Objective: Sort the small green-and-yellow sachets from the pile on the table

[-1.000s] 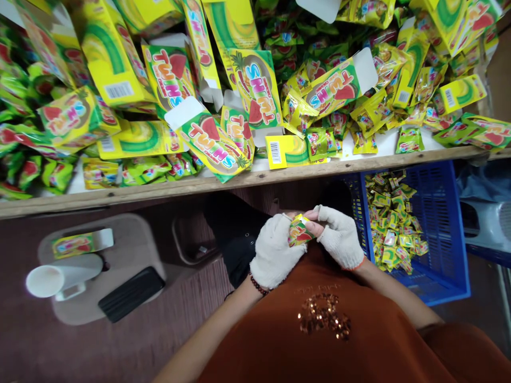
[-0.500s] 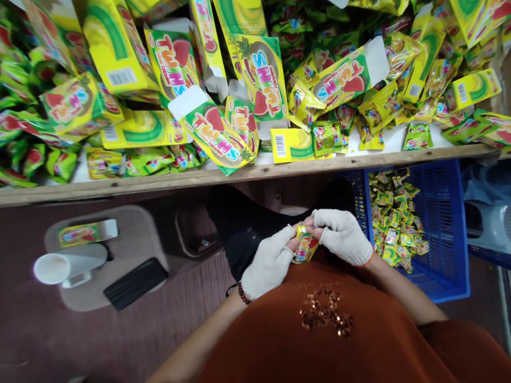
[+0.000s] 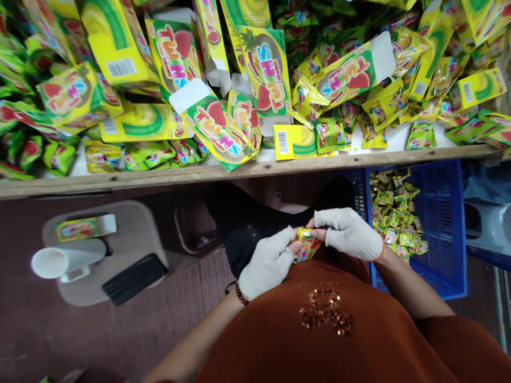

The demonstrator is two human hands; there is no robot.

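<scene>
Low in front of my body, a small yellow and green candy box (image 3: 308, 249) printed with fruit is held between both hands. My left hand (image 3: 266, 263), in a white fingerless glove, grips its left side with the thumb on the front. At the box's upper right, my right hand (image 3: 349, 233), gloved alike, has its thumb and fingers closed on the top edge, where a small white patch shows. The fingers behind the box are hidden. Above, on the wood-edged table, lie open flat boxes (image 3: 217, 127) and wrapped candies (image 3: 377, 109).
A blue crate (image 3: 443, 229) at my right holds many small filled boxes (image 3: 397, 218). On a stool (image 3: 147, 223) to my left are a white mug (image 3: 67, 259), a dark phone (image 3: 134, 279) and one candy box (image 3: 80, 229). The table's wooden edge (image 3: 267, 168) runs across ahead.
My right hand has shifted slightly to the right, and its thumb now lies on the box's top edge. My left hand keeps hold of the box. The view has moved a little.
</scene>
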